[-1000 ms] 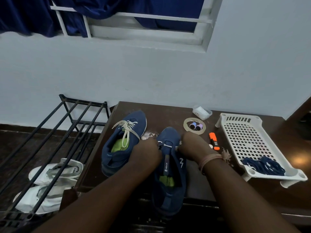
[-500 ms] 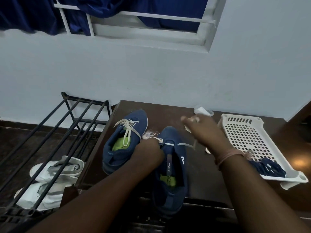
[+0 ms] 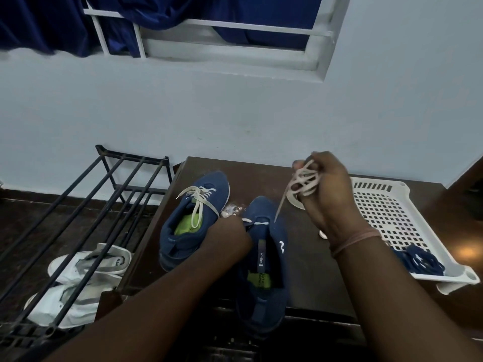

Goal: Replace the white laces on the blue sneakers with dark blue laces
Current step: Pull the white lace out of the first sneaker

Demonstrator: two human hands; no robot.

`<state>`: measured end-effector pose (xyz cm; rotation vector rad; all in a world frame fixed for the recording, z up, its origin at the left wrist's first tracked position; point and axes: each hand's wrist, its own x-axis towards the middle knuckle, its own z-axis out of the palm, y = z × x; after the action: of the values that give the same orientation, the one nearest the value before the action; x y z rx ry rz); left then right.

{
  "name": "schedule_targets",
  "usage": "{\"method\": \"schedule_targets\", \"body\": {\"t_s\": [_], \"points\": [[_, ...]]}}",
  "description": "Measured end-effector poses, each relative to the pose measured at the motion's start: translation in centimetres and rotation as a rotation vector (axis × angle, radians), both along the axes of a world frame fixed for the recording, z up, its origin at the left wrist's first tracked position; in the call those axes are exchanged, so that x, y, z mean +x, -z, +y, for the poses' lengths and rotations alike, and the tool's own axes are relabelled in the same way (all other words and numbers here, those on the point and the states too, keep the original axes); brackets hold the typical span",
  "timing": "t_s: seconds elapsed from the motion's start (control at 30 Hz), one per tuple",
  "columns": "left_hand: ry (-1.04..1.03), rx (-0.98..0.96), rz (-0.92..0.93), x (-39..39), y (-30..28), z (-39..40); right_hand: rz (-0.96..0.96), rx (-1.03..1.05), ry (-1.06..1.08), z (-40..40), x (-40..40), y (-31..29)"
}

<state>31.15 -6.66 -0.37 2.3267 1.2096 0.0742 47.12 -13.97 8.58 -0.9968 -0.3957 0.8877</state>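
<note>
White lace bunched above the near sneaker

Dark blue laces (image 3: 420, 260) are held in the white basket (image 3: 386, 205) on the worktop (image 3: 308, 257). The white lace (image 3: 304, 178) is gripped by the right hand (image 3: 326, 189); the near sneaker (image 3: 264, 267) is clutched by the left hand (image 3: 230, 236).

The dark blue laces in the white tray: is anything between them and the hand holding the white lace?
Nothing visible. The dark blue laces lie uncovered in the white tray, just beside the right hand.

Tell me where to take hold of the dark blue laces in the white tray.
Pinch the dark blue laces from above at the middle of the bundle. They lie coiled in a loose heap in the near corner of the white tray, whose rim blocks a sideways approach.
</note>
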Motion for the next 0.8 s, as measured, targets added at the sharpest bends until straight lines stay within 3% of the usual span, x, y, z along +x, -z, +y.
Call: {"method": "schedule_targets", "body": {"t_s": [0.03, 0.1, 0.23, 0.3, 0.37, 0.43, 0.47, 0.57, 0.63, 0.67, 0.7, 0.73, 0.8], "points": [[0.001, -0.009, -0.004, 0.0, 0.0, 0.0, 0.115, 0.076, -0.001, -0.3, 0.2, -0.3], [-0.001, -0.016, -0.010, 0.1, 0.0, -0.1, 0.034, -0.066, -0.014, -0.9, 0.4, -0.6], [-0.009, -0.004, -0.011, 0.2, 0.1, -0.2, -1.036, -0.975, -0.245, -1.5, 0.1, 3.3], [-0.007, 0.000, -0.016, 0.2, 0.1, -0.2, -1.215, -1.147, -0.369, -1.2, -0.5, 5.3], [0.002, 0.004, -0.024, 0.2, 0.1, -0.2, -1.212, -1.166, -0.383, -0.8, -1.0, 5.6], [0.007, 0.017, -0.016, 0.1, 0.0, -0.1, -1.115, -1.056, -0.399, -0.4, -1.0, 4.4], [0.011, 0.030, -0.003, 0.0, -0.1, -0.1, -0.972, -0.926, -0.383, -0.2, -1.0, 3.6], [0.014, 0.059, 0.016, -0.2, -0.1, 0.1, -0.114, -0.340, -0.207, -0.2, -1.2, 1.0], [0.007, 0.041, 0.014, -0.2, -0.1, 0.2, 0.139, -0.082, -0.054, -0.3, -0.8, -0.5], [-0.003, 0.028, 0.007, -0.2, -0.1, 0.2, 0.178, -0.072, -0.029, -0.5, -0.6, -0.8], [-0.011, 0.016, -0.002, -0.1, -0.1, 0.1, 0.128, -0.156, -0.016, -0.7, -0.4, -0.9], [-0.014, 0.010, -0.009, -0.1, -0.1, 0.0, -0.068, -0.332, -0.006, -1.0, -0.3, -0.6], [-0.012, 0.008, -0.011, 0.0, -0.1, -0.1, -0.788, -0.835, -0.087, -1.6, -0.5, 1.5]]}}
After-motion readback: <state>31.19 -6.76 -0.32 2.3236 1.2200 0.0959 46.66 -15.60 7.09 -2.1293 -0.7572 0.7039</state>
